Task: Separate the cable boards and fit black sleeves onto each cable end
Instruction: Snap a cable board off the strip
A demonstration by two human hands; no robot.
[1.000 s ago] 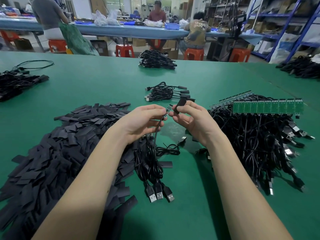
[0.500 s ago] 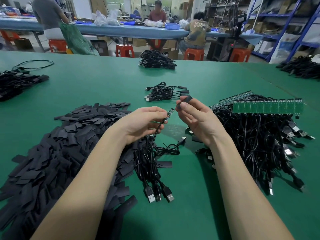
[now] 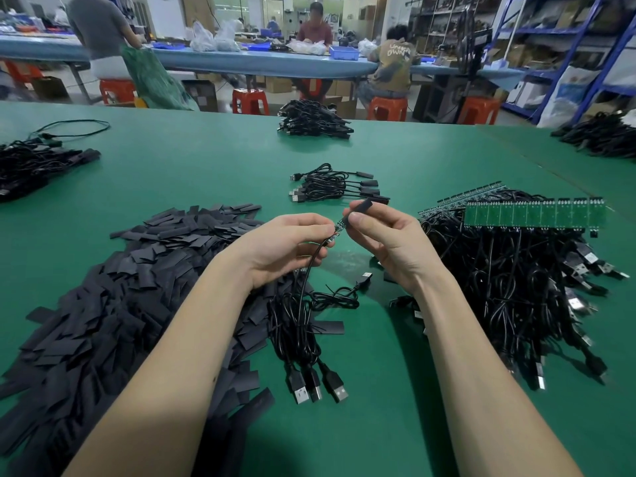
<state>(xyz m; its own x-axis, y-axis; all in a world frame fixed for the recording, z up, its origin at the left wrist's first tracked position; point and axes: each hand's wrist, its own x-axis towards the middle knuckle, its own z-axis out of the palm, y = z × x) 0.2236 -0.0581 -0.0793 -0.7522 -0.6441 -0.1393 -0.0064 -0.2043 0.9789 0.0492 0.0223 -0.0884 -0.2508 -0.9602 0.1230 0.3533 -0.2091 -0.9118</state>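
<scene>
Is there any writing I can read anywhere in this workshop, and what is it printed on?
"OWN": on the back of the seated person's shirt, beyond the blue table; the line above it is too blurred to read.
Green circuit boards: any markings too small to read.
Boxes on the shelves: no legible labels.

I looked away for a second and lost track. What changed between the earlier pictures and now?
The right hand, which pinches the black sleeve, drew it off the board end, then brought it back beside the small board that the left hand holds; the sleeve is not yet on. The left hand kept its grip and barely moved. The sleeve pile, cable bundles and board strip stayed put.
</scene>
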